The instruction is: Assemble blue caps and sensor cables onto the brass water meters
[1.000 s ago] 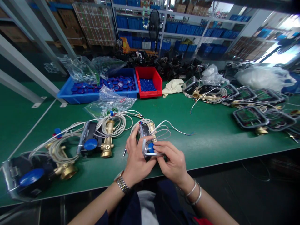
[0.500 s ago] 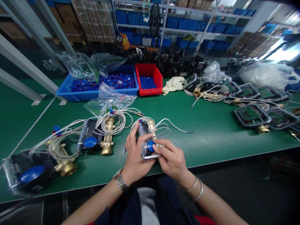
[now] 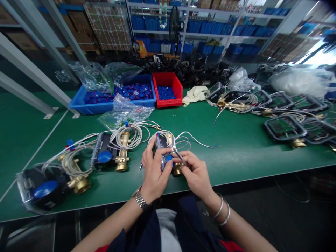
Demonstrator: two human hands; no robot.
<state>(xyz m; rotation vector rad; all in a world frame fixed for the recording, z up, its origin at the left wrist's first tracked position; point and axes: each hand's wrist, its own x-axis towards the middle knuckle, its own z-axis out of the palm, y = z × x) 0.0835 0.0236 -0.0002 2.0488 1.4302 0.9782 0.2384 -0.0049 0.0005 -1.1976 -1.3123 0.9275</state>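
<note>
On the front of the bench, between my hands, sits a meter with a black housing, brass pipe body and coiled grey cable. My left hand is wrapped round the housing's left side, its thumb at the blue round cap. My right hand pinches a clear-edged cover that stands tilted at the meter's right side. Below the cover, a brass pipe end shows. Fingers hide much of the housing.
Two similar meters, one nearer and one farther, lie to the left. Behind stand a blue bin of blue caps and a red bin of small blue parts. Open meters with green boards crowd the right, near a cloth.
The cover has swung from low around the blue cap to a tilted position on the right. My right fingers have left the cap for the cover. The view has shifted slightly.
</note>
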